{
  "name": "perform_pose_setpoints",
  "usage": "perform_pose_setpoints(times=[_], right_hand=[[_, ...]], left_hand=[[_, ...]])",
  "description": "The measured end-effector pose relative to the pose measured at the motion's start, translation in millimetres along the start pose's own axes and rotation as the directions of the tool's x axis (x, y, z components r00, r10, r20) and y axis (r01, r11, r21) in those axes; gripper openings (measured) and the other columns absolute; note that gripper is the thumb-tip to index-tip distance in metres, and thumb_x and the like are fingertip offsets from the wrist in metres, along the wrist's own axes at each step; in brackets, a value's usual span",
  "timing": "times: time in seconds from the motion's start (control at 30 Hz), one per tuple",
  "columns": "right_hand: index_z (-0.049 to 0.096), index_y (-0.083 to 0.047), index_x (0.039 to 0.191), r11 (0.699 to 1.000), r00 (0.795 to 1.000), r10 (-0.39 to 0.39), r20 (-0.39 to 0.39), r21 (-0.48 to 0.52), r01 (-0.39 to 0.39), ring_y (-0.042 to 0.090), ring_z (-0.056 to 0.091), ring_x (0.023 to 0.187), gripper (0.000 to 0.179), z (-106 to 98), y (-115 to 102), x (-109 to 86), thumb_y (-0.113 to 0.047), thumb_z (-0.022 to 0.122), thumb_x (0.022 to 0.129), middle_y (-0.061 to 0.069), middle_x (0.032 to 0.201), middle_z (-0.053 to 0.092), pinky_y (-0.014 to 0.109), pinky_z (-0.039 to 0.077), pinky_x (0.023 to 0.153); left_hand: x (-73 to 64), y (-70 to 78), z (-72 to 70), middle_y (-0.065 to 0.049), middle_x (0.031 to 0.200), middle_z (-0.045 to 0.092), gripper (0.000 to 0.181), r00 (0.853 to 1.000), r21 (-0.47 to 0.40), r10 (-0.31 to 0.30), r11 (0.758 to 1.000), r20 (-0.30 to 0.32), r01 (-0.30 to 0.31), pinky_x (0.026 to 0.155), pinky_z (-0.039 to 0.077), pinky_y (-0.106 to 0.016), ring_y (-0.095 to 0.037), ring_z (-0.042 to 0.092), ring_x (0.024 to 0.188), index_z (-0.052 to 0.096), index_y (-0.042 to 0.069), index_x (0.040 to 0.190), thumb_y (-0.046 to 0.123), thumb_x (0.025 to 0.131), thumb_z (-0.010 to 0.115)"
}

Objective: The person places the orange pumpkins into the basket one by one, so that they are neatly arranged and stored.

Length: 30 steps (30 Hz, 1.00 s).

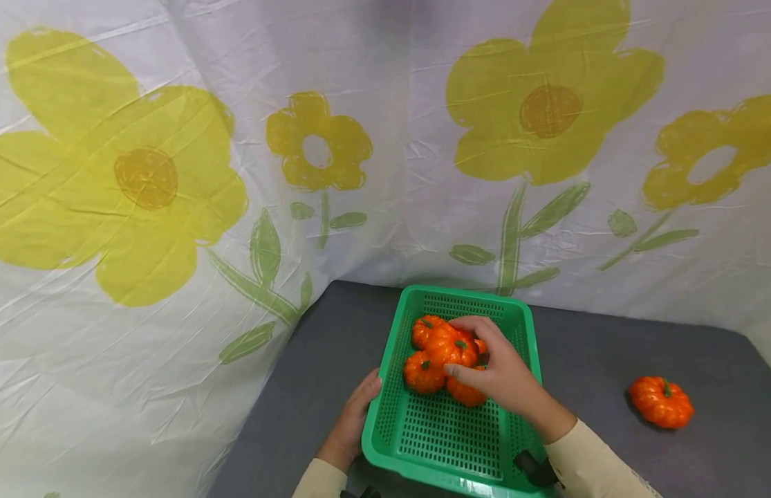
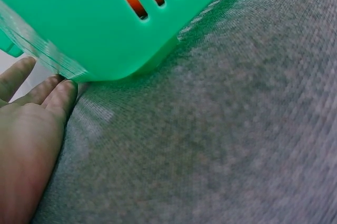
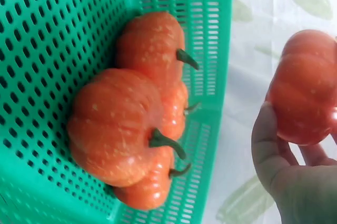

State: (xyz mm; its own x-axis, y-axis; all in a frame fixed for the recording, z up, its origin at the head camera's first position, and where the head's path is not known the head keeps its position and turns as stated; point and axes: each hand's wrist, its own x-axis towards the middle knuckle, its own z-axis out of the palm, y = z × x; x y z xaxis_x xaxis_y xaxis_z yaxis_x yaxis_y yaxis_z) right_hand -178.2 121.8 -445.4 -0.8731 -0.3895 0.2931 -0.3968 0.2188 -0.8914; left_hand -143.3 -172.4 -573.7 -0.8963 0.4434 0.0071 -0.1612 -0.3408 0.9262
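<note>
My right hand [image 1: 506, 373] grips a small orange pumpkin [image 1: 449, 346] with a green stem, thumb on one side and fingers on the other. It is held over a green plastic basket [image 1: 447, 443]. Inside the basket several similar pumpkins [image 1: 422, 375] lie clustered towards the far left; the held one partly covers them in the head view. The right wrist view shows the held pumpkin [image 3: 305, 87] apart from those in the basket. My left hand [image 1: 353, 423] rests against the basket's left outer side, its fingertips [image 2: 66, 89] at the lower edge in the left wrist view.
Another orange pumpkin [image 1: 662, 402] sits on the dark grey tabletop [image 1: 590, 360] to the right of the basket. Behind and to the left hangs a white cloth [image 1: 397, 207] printed with yellow flowers, meeting the table's edges.
</note>
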Motion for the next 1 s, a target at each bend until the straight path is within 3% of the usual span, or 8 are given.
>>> perform_pose_setpoints(times=[0.13,0.33,0.67,0.83,1.0], right_hand=[[0.061,-0.009,0.146,0.999,0.999,0.009,0.036,0.037,-0.011,0.038,0.057,0.120,0.057,10.5,2.4,0.0,-0.011,0.087,0.095,0.013,0.146,0.052,0.041,0.063,0.086],[0.061,-0.009,0.147,1.000,0.995,-0.004,0.098,0.001,0.004,0.033,0.061,0.114,0.058,23.3,7.3,-1.6,-0.016,0.087,0.096,0.011,0.144,0.055,0.042,0.062,0.087],[0.062,-0.007,0.147,1.000,0.992,-0.009,0.125,0.000,0.009,0.032,0.061,0.113,0.058,25.7,9.9,1.7,-0.014,0.086,0.096,0.012,0.143,0.057,0.043,0.061,0.089],[0.061,-0.007,0.147,0.998,0.968,-0.028,0.251,0.055,0.015,0.034,0.061,0.119,0.057,28.9,7.7,4.3,-0.016,0.086,0.097,0.013,0.148,0.054,0.041,0.063,0.088],[0.063,-0.011,0.147,1.000,0.940,-0.022,0.339,0.013,0.019,0.028,0.058,0.125,0.057,32.4,11.9,3.9,-0.021,0.087,0.096,0.005,0.145,0.058,0.040,0.058,0.097]], left_hand=[[0.6,0.8,0.8,-0.026,0.171,0.030,0.070,1.000,0.002,-0.007,1.000,-0.009,0.007,0.120,0.040,-0.044,-0.036,0.041,0.151,0.013,0.002,0.174,0.040,0.118,0.030],[1.6,1.0,1.9,-0.024,0.169,0.035,0.068,1.000,0.007,-0.002,1.000,-0.021,0.002,0.120,0.041,-0.047,-0.041,0.040,0.151,0.017,0.003,0.173,0.039,0.118,0.029],[0.4,1.3,1.4,-0.022,0.168,0.037,0.068,1.000,0.001,0.014,1.000,-0.002,-0.014,0.119,0.042,-0.046,-0.038,0.043,0.149,0.016,0.001,0.173,0.039,0.118,0.029],[0.9,0.3,1.9,-0.019,0.168,0.039,0.067,1.000,-0.003,0.018,1.000,-0.011,-0.018,0.118,0.043,-0.047,-0.030,0.048,0.147,0.019,0.003,0.173,0.039,0.118,0.029],[1.1,0.9,3.0,-0.019,0.167,0.040,0.068,1.000,-0.024,0.021,1.000,0.008,-0.021,0.119,0.042,-0.050,-0.027,0.050,0.146,0.018,0.001,0.173,0.039,0.118,0.029]])
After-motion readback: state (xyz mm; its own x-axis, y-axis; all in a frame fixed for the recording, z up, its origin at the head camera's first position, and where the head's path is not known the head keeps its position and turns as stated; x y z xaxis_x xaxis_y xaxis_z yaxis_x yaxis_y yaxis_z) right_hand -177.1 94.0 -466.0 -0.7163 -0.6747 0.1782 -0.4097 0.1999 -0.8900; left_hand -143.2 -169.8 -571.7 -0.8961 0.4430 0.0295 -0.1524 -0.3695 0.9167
